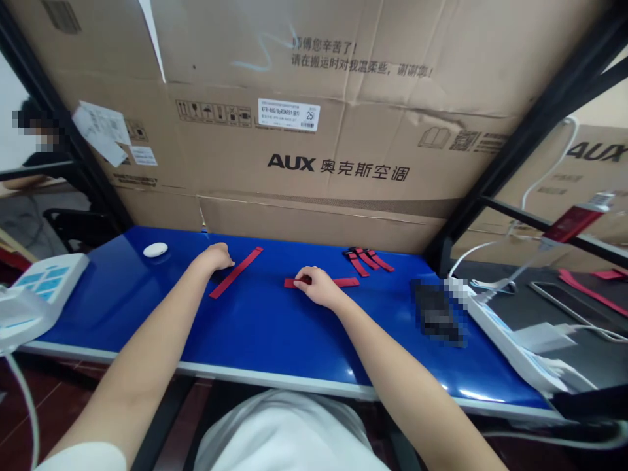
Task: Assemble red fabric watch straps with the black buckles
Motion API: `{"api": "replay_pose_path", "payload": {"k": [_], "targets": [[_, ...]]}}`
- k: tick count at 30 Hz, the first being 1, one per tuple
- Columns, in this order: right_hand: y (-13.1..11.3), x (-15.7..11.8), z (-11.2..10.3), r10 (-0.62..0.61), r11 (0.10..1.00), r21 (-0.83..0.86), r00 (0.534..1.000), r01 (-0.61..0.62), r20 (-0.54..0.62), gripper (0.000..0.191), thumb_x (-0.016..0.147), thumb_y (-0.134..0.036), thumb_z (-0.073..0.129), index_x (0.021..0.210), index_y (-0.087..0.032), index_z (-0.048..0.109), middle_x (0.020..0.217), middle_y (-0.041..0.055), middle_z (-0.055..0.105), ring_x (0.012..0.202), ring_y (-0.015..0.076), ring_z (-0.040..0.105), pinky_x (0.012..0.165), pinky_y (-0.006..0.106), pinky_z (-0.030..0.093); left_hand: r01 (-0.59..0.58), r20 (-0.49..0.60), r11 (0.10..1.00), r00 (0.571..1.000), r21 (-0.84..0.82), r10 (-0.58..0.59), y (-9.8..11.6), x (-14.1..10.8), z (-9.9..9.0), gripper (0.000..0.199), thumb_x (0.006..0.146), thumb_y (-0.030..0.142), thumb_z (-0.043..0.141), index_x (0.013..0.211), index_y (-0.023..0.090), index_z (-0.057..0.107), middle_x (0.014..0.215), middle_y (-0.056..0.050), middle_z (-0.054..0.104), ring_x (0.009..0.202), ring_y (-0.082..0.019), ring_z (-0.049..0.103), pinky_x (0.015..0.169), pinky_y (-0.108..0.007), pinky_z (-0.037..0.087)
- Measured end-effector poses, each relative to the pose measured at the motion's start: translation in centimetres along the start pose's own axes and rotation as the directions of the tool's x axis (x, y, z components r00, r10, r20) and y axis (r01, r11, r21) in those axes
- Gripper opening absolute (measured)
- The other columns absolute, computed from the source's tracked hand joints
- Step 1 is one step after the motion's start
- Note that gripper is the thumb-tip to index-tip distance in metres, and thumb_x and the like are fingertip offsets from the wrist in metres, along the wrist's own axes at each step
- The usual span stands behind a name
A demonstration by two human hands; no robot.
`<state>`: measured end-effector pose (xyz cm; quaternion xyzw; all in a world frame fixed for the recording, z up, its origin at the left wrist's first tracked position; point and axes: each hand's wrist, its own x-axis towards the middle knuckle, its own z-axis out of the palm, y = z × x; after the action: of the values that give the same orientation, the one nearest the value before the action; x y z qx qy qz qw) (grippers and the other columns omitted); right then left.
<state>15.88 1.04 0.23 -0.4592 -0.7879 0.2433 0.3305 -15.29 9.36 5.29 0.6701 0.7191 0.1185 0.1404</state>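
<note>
Two red straps lie on the blue tabletop. The left one (pixel 237 272) is slanted, with my left hand (pixel 217 257) just to its left; that hand's fingers are curled and point down, and whether anything is in them is hidden. Over the other red strap (pixel 346 282), which lies nearly level across the table, my right hand (pixel 314 285) has its thumb and forefinger closed in a pinch on the strap's left part. Several short red straps with black ends (pixel 367 259) lie together at the back right of the tabletop.
A white round object (pixel 156 250) lies at the back left, near a white device (pixel 46 288). At the right are a blurred dark object (pixel 438 313) and a white power strip (pixel 505 337) with cables. A cardboard wall (pixel 235 170) stands behind the blue table (pixel 255 340).
</note>
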Motion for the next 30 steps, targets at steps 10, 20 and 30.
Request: {"api": "replay_pose_path", "payload": {"k": [10, 20, 30], "targets": [[-1.4, 0.3, 0.1, 0.063, 0.946, 0.321, 0.996, -0.039, -0.063, 0.01, 0.084, -0.027, 0.052, 0.079, -0.02, 0.054, 0.071, 0.0012, 0.065, 0.065, 0.0154, 0.057, 0.066, 0.029, 0.043, -0.141, 0.051, 0.484, 0.931, -0.864, 0.361, 6.8, -4.2, 3.5, 0.037, 0.071, 0.03, 0.079, 0.101, 0.011, 0.069, 0.09, -0.011, 0.072, 0.08, -0.02, 0.069, 0.081, -0.035, 0.054], [-0.3, 0.6, -0.6, 0.033, 0.922, 0.386, 0.991, 0.019, -0.127, 0.011, 0.083, -0.031, 0.052, 0.079, -0.021, 0.052, 0.07, 0.0, 0.063, 0.065, 0.0153, 0.056, 0.064, 0.028, 0.042, 0.117, 0.161, 0.144, 0.922, -0.983, 0.352, 10.3, -5.9, 6.9, 0.013, 0.076, 0.009, 0.074, 0.089, 0.011, 0.073, 0.087, -0.007, 0.071, 0.078, -0.013, 0.067, 0.079, -0.028, 0.055], [-0.2, 0.7, -0.9, 0.025, 0.921, 0.389, 0.991, 0.027, -0.128, 0.012, 0.082, -0.031, 0.054, 0.076, -0.021, 0.05, 0.069, -0.0004, 0.06, 0.067, 0.0159, 0.056, 0.067, 0.03, 0.042, 0.14, 0.189, 0.163, 0.919, -0.977, 0.346, 10.7, -6.7, 6.7, 0.014, 0.076, 0.007, 0.072, 0.089, 0.011, 0.072, 0.087, -0.008, 0.072, 0.08, -0.016, 0.068, 0.084, -0.032, 0.055]]}}
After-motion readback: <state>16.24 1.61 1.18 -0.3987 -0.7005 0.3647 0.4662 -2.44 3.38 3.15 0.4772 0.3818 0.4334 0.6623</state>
